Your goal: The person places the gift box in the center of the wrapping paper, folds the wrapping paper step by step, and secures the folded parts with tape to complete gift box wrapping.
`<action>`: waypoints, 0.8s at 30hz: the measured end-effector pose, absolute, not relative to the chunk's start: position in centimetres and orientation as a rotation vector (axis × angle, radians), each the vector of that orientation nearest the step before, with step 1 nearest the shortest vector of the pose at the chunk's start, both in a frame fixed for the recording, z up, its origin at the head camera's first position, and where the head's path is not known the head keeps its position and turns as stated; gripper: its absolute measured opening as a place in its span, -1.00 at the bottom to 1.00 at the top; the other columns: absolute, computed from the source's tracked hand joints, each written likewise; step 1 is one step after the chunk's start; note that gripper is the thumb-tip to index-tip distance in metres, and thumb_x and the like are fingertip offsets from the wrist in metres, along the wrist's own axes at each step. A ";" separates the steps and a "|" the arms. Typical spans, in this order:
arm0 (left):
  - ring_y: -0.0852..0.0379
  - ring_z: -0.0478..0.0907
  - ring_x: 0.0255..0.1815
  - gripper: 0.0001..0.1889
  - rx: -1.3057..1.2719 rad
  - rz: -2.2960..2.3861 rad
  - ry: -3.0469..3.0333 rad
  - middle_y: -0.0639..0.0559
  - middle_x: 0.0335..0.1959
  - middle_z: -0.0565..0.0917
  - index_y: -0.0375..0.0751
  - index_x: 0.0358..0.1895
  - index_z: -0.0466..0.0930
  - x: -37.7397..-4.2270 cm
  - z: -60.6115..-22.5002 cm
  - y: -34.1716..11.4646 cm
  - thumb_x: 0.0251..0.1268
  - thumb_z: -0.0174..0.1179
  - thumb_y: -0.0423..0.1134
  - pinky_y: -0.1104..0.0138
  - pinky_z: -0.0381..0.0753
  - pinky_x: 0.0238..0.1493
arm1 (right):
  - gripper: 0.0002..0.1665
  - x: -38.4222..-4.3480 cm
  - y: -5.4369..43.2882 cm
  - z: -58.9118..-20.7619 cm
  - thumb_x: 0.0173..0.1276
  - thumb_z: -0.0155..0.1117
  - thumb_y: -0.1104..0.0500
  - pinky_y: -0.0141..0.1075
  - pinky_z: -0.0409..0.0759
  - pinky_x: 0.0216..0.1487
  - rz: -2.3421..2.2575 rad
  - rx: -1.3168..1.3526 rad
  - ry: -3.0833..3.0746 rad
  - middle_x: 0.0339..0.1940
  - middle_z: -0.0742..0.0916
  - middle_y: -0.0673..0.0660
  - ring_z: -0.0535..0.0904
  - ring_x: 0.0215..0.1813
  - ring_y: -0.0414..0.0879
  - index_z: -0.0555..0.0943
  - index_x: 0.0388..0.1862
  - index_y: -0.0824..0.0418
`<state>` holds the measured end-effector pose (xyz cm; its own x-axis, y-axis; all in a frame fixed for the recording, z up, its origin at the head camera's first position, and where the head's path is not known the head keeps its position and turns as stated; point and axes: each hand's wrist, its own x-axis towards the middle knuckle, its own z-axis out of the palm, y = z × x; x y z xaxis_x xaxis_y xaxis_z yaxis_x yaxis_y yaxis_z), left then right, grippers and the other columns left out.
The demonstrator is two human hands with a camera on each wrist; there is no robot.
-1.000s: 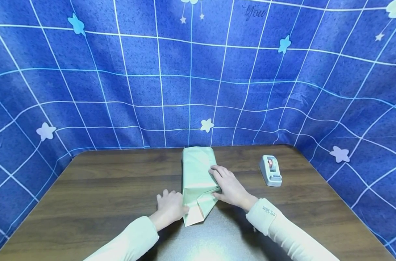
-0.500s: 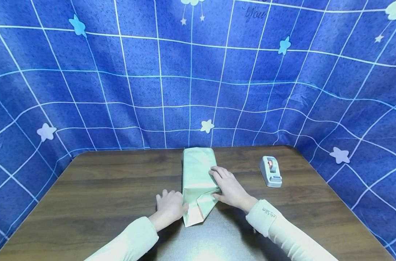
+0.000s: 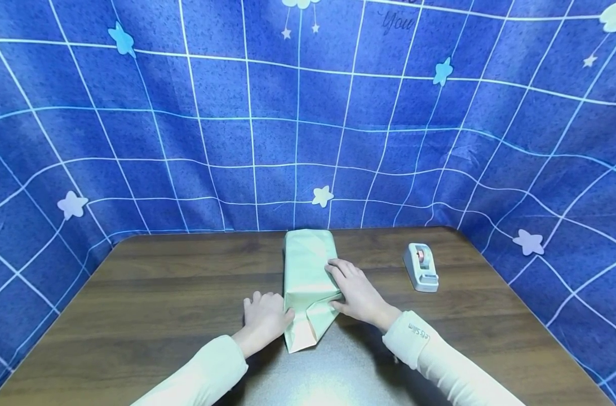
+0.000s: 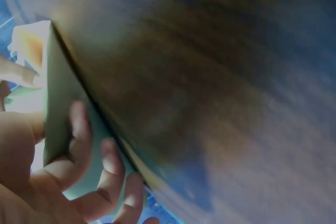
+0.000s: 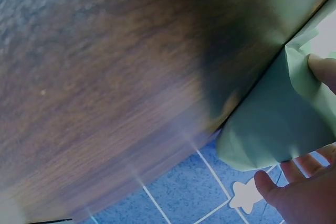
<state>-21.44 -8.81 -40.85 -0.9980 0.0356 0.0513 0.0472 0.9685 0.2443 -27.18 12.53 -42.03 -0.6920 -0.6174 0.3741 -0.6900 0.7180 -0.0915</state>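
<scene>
A box wrapped in pale green paper (image 3: 309,262) lies lengthwise on the table, its near end folded into a slanted flap (image 3: 302,335) with a lighter inside showing. My left hand (image 3: 265,317) holds the box's near left side; in the left wrist view, its bent fingers (image 4: 80,129) lie along the green side wall and the thumb bends round the near edge. My right hand (image 3: 357,290) grips the right side, with fingertips up at the top edge and the thumb (image 5: 321,69) on the folded paper at the near corner.
To the right of the box stands a white tape dispenser (image 3: 421,270) with a small roll inside. The brown wooden table (image 3: 186,282) reaches back to a blue curtain (image 3: 267,141) with white grid lines and stars, which hangs round its back and sides.
My left thumb has shifted slightly up along the near edge of the paper. The right hand, the box and the tape dispenser stay put.
</scene>
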 end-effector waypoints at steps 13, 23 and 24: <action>-0.14 0.37 -0.13 -0.78 -0.193 -0.428 -2.900 -0.10 -0.19 0.51 -0.18 -0.04 0.42 -21.4 -38.9 -10.3 0.33 0.00 -0.19 0.03 0.28 -0.09 | -0.11 -27.1 12.7 -41.9 -0.01 0.44 0.00 0.00 0.30 0.25 0.318 1.026 -2.596 0.30 0.37 0.21 0.25 0.33 0.09 0.29 0.26 0.26; -0.33 0.17 0.25 -0.12 -0.459 -0.361 -2.798 -0.29 0.24 0.29 -0.16 0.29 0.22 -22.4 -40.5 -11.1 -0.25 0.46 -0.35 -0.11 0.21 0.14 | -0.10 -27.2 12.5 -42.0 -0.04 0.46 0.01 0.01 0.32 0.22 0.318 1.043 -2.565 0.28 0.38 0.22 0.27 0.31 0.10 0.29 0.24 0.27; -0.34 0.14 0.29 -0.08 -0.485 -0.369 -2.791 -0.29 0.27 0.26 -0.15 0.30 0.21 -22.6 -40.6 -11.1 -0.29 0.47 -0.35 -0.13 0.20 0.15 | -0.10 -27.1 12.5 -42.0 -0.04 0.47 0.02 0.01 0.32 0.22 0.320 1.045 -2.561 0.27 0.38 0.22 0.27 0.31 0.10 0.29 0.24 0.28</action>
<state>-22.60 -11.14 -40.61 -0.9033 0.2884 0.3177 0.3611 0.9109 0.1996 -27.14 12.52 -41.99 -0.6642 -0.6286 0.4047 -0.7088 0.7015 -0.0738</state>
